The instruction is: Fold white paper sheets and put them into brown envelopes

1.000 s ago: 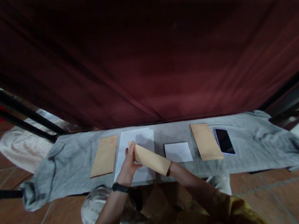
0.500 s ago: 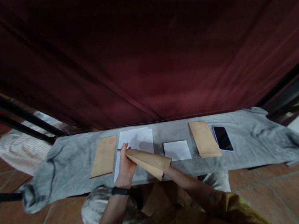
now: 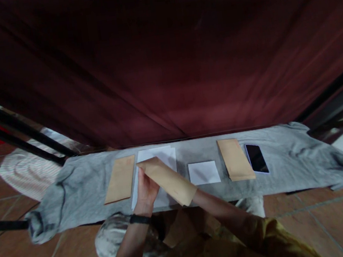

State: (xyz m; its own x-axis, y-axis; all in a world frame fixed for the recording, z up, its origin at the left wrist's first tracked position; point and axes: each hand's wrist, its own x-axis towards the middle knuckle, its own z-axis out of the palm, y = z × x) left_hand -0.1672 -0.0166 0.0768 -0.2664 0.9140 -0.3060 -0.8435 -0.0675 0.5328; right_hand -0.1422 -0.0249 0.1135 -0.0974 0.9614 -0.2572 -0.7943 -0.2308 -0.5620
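Note:
Both my hands hold a brown envelope [image 3: 167, 180] just above the grey cloth [image 3: 80, 184]. My left hand [image 3: 144, 191], with a black band at the wrist, grips its left end from below, fingers curled under it. The envelope hides my right hand; only the forearm shows at the right end. Under the envelope lie white paper sheets [image 3: 157, 154]. Another brown envelope [image 3: 120, 178] lies flat to the left of them.
A small folded white sheet [image 3: 204, 172], a stack of brown envelopes [image 3: 235, 159] and a black phone [image 3: 256, 158] lie to the right on the cloth. A dark red curtain [image 3: 163, 62] hangs behind. Black metal bars [image 3: 17, 136] and tiled floor lie to the left.
The envelope in my hands has turned from edge-on and tilted to showing its broad face, and its left end has risen toward the curtain. My left hand shifted beneath it.

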